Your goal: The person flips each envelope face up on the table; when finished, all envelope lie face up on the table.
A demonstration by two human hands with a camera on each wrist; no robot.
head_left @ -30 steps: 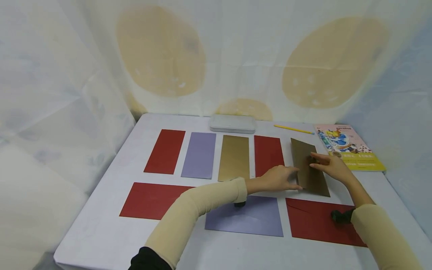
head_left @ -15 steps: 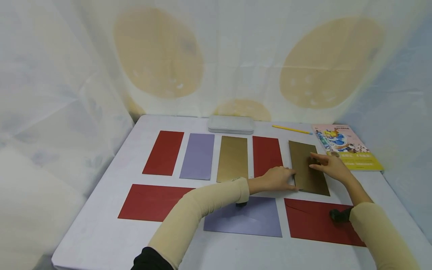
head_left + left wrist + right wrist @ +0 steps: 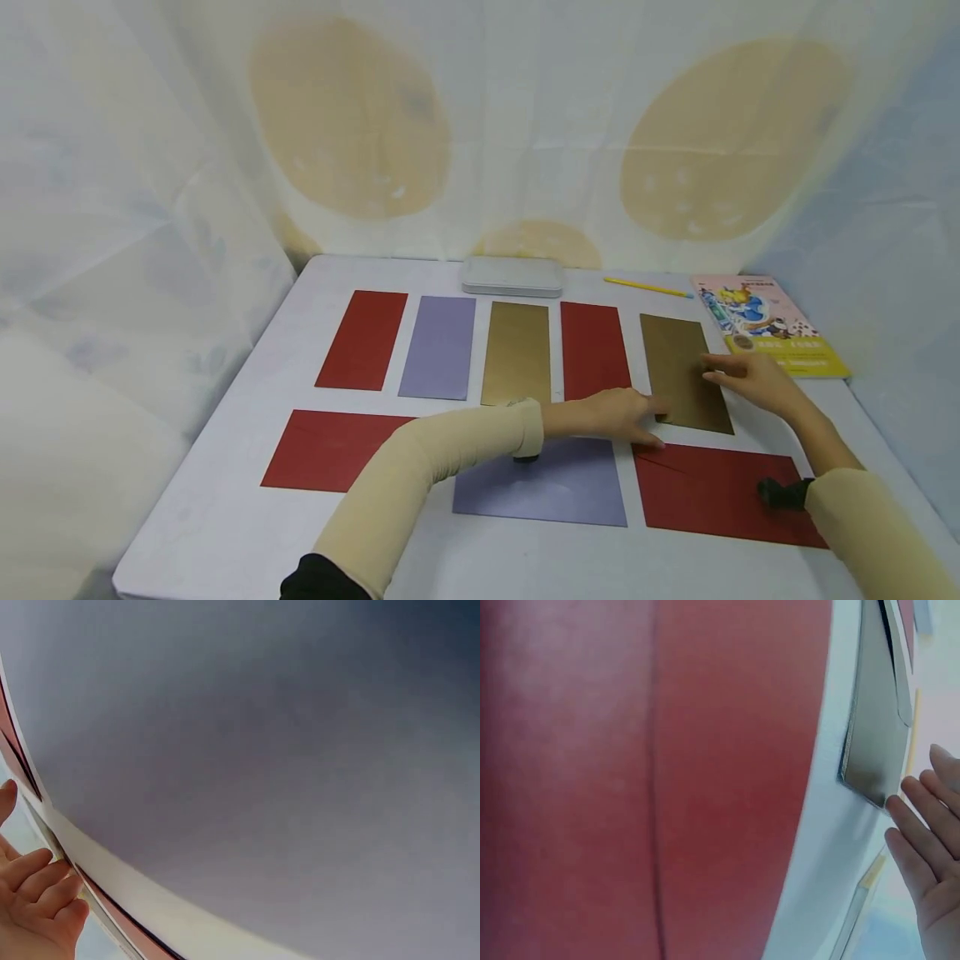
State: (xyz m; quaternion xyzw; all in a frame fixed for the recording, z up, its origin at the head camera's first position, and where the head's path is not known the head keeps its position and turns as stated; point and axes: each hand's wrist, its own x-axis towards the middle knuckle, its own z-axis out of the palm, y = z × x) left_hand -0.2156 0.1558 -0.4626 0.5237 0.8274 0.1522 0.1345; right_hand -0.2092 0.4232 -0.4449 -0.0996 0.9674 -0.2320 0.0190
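Observation:
A dark gold envelope (image 3: pixel 678 367) lies on the table at the right end of the back row. My left hand (image 3: pixel 611 414) is at its lower left corner, a fingertip over the corner and the thumb spread toward me. At the right edge of that envelope is my right hand (image 3: pixel 757 385), its fingertips over the edge. Straight fingers (image 3: pixel 930 832) show beside the envelope's corner in the right wrist view. The left wrist view has my left hand (image 3: pixel 41 904) at its lower left, fingers bent. Nothing shows between the fingers of either hand.
Left of it in that row are a red (image 3: pixel 596 350), a gold (image 3: pixel 516 350), a lilac (image 3: pixel 437 346) and another red envelope (image 3: pixel 362 340). Nearer lie red (image 3: pixel 330 450), lilac (image 3: pixel 540 487) and red (image 3: pixel 712 492) ones. Behind are a grey case (image 3: pixel 512 277), pencil (image 3: pixel 648 287) and book (image 3: pixel 772 321).
The gold envelope, tilted up a second ago, has come down flat on the table. My right hand has shifted right toward its edge; my left hand has slid slightly nearer me.

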